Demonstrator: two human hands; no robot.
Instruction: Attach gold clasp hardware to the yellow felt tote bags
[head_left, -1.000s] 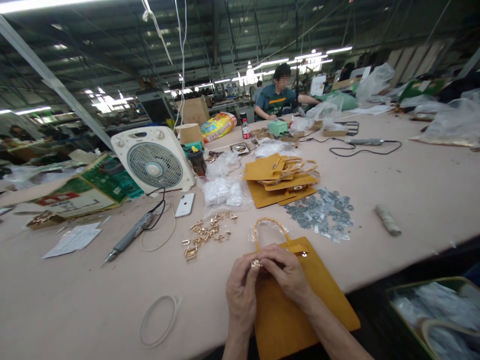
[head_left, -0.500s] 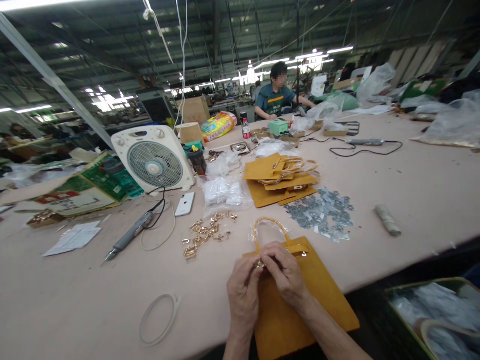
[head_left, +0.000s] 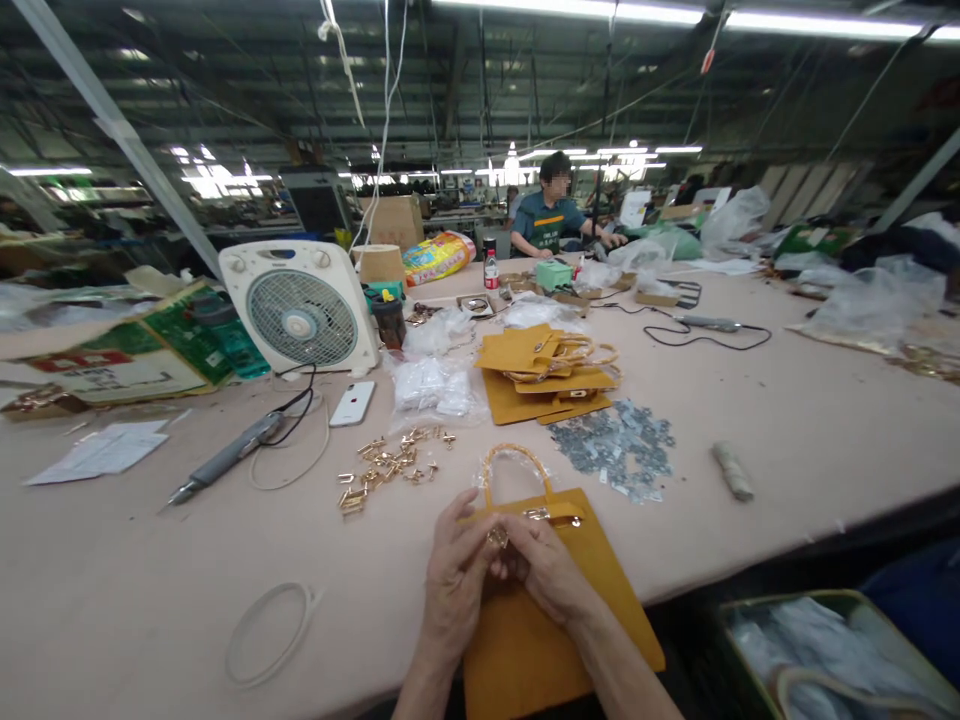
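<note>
A small gold metal fitting (head_left: 497,538) is pinched between the fingertips of my left hand (head_left: 455,565) and my right hand (head_left: 544,570); its exact kind is too small to tell. Both hands are closed on it, over the upper part of a mustard-yellow handbag (head_left: 562,640). The bag lies flat at the table's front edge, its handle wrapped in clear plastic. A strap with shiny metal hardware (head_left: 574,521) shows just beyond my right hand. Left of the bag are loose gold fittings (head_left: 390,462). Grey metal plates (head_left: 622,447) lie heaped to its right.
Behind the bag are stacked yellow bag pieces (head_left: 544,370) and a plastic packet (head_left: 435,385). A white fan (head_left: 300,310), phone (head_left: 352,403) and electric screwdriver (head_left: 232,455) occupy the left. A cloth roll (head_left: 732,470) lies right. A co-worker (head_left: 551,215) sits across the table (head_left: 360,620).
My view has shifted, moving the scene left. My hands have come down slightly from the bag's strap, uncovering more of its hardware; the gold fitting stays between my fingers.
</note>
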